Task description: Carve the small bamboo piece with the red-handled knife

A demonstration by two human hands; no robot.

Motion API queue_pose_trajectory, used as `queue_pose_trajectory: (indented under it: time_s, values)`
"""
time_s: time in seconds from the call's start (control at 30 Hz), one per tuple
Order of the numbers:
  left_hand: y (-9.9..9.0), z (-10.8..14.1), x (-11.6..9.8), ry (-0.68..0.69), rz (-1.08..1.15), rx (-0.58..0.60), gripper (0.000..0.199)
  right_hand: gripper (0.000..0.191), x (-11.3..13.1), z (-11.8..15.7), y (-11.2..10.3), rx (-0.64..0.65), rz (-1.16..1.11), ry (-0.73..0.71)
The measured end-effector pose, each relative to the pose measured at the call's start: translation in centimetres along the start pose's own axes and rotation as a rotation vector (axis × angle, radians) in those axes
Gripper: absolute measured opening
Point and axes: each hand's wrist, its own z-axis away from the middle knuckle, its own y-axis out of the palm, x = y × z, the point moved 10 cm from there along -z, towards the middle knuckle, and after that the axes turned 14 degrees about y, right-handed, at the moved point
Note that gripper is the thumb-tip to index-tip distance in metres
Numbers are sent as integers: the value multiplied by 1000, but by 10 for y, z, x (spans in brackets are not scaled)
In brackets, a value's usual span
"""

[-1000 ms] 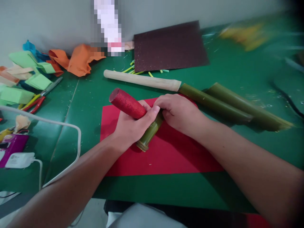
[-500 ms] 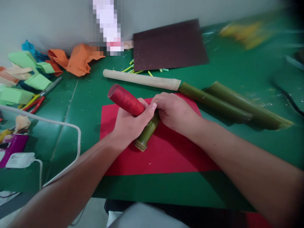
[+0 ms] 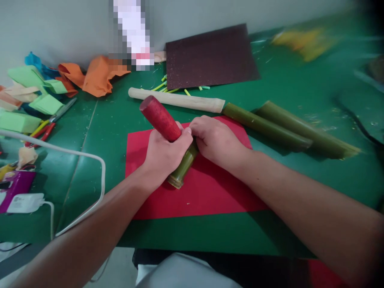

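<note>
My left hand [image 3: 165, 154] is wrapped round a red cylindrical stick [image 3: 160, 118], whose upper end tilts up and to the left. Beneath that hand a short green bamboo tube [image 3: 185, 166] slants down to its ringed end; its upper part is hidden by my fingers. My right hand [image 3: 217, 138] is closed, fingers curled and pinched against the bamboo's upper part, right beside my left thumb. What lies inside that pinch is hidden. Under both hands a red sheet [image 3: 204, 196] lies flat on the green table [image 3: 216, 232].
Beyond my hands lie a pale peeled stick [image 3: 177, 99] and two green bamboo pieces [image 3: 267, 127], [image 3: 312, 130]. A dark brown sheet [image 3: 211, 56] is behind them. At left are scissors [image 3: 64, 109], crumpled orange paper [image 3: 100, 76], green paper pieces [image 3: 22, 120] and a white cable [image 3: 103, 172].
The red stick's upper end has risen and swung slightly right, standing steeper. Both hands keep their grip with small shifts. The whole view has slid a little.
</note>
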Motion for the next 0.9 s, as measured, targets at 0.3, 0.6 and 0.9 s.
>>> queue_pose_trajectory:
  time_s: [0.3, 0.6, 0.9]
  values:
    - [-3, 2, 1, 19, -7, -18, 22, 31, 3, 2, 5, -32, 103, -16]
    - [-6, 5, -5, 60, -18, -35, 23, 31, 2, 2, 7, -49, 136, -20]
    - [-10, 13, -4, 5, -17, -10, 22, 28, -2, 3, 9, -46, 130, -16]
